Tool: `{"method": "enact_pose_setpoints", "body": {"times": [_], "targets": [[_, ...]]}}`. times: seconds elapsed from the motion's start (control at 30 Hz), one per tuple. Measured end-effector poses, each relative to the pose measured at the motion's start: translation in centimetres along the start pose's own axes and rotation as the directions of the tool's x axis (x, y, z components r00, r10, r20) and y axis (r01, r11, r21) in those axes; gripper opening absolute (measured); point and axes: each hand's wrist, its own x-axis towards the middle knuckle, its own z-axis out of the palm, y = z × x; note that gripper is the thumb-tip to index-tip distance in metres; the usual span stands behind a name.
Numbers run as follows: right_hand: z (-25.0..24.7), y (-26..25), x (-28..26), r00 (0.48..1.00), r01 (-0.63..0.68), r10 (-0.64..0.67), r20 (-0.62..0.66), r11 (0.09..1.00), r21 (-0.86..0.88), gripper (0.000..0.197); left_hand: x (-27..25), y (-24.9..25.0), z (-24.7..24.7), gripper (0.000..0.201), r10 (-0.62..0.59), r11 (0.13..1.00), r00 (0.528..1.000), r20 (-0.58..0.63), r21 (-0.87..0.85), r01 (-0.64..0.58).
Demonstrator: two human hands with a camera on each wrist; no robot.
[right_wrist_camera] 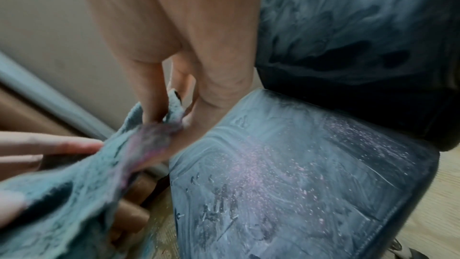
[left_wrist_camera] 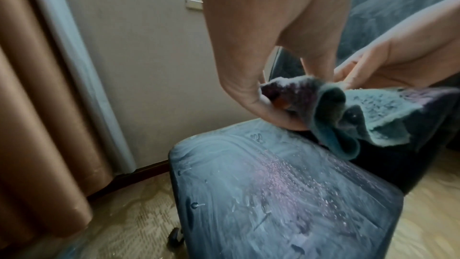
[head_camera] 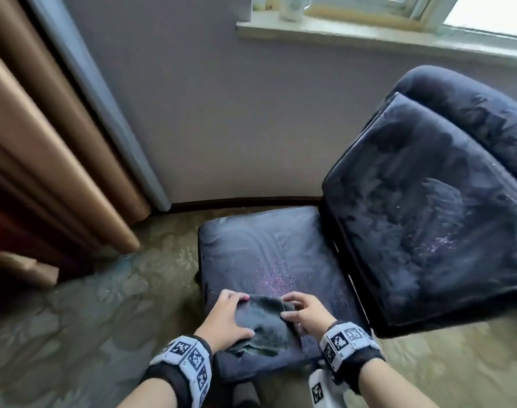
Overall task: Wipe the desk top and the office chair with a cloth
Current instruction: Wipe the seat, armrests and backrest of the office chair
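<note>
Curtain (head_camera: pixel 42 148), brown folds, fills left edge of head view, grey strip running down its right side against pale wall (head_camera: pixel 222 119). Patterned floor (head_camera: pixel 74 319) lower left, blurry. Left hand (head_camera: pixel 226 318) at bottom centre of frame, thumb and fingers curled round left side of cloth (head_camera: pixel 264 322); left wrist view shows fingertips pinching a bunched fold of it. Cloth is dark teal terry, crumpled, purple-stained in patches, held between both hands over front part of office chair seat (head_camera: pixel 269 254); cannot tell if it touches the seat. Right hand (head_camera: pixel 306 312) just right of cloth, fingers bent and pinching its right edge, so both hands clamped on the same cloth, close together. Both wrists wear black bands with printed marker tags. Seat is dark, smeared with whitish wipe streaks and pink-white specks at centre. Office chair backrest (head_camera: pixel 434 207) at right of frame, tilted back, dark, same whitish smears and a few pink specks. Windowsill (head_camera: pixel 369 33) across upper right, white mug (head_camera: pixel 294 7) on it at top centre, window frame behind. Chair caster (left_wrist_camera: pixel 174 237) visible low in left wrist view, on floor below seat edge.
</note>
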Motion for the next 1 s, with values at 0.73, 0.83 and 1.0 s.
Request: {"method": "enact_pose_setpoints", "body": {"times": [0.73,0.83,1.0], "targets": [[1.6,10.6,14.1,0.900,0.242,-0.383,-0.206,0.835,-0.495,0.039,8.5,-11.8,13.0,0.098,0.118,0.993,0.963,-0.242,0.048,-0.109],[2.3,11.9,16.7,0.875,0.275,-0.447,-0.186,0.775,-0.569,0.026,10.2,-14.9,14.1,0.099,0.121,0.992,0.945,-0.303,0.054,-0.110],[3.8,13.7,17.1,0.729,0.250,-0.681,-0.069,0.359,-0.899,0.042,11.1,-17.7,15.7,0.102,0.197,0.979,0.914,-0.354,0.123,-0.164]]}}
